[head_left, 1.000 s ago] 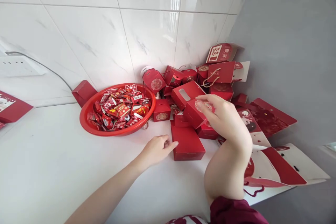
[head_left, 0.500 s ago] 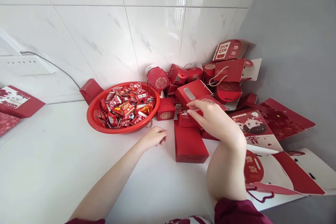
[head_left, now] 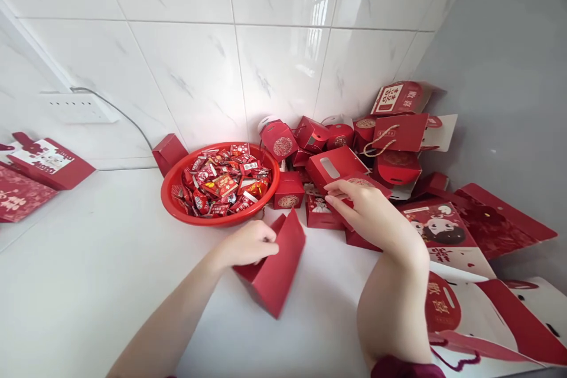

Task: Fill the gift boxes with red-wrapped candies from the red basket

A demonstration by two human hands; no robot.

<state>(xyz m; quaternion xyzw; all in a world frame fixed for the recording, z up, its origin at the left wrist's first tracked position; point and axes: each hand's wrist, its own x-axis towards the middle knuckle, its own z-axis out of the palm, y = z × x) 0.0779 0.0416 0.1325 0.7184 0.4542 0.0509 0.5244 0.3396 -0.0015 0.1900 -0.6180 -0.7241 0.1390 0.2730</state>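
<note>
A plain red paper box [head_left: 283, 266] stands tilted over the white tabletop, a little blurred. My left hand [head_left: 253, 243] is closed on its upper rim, the fingers curled over the edge. Over the pile at the right, my right hand [head_left: 361, 207] has its thumb and fingers stretched and apart. It is beside a red box with a gold round pattern [head_left: 361, 178], which it partly hides; whether it touches the box I cannot tell. Just below its fingertips is a red box with a printed picture [head_left: 319, 212].
A red plastic basket [head_left: 170, 204] full of wrapped sweets [head_left: 225, 183] stands behind my left hand. Several red gift boxes [head_left: 310, 133] are heaped against the tiled wall. Flattened printed bags [head_left: 469, 319] lie at the right, more cartons [head_left: 57, 162] at the far left.
My left hand has taken hold of the plain red box and tipped it, bringing it left from in front of the pile. The right hand has stayed by the pile while the view shifted.
</note>
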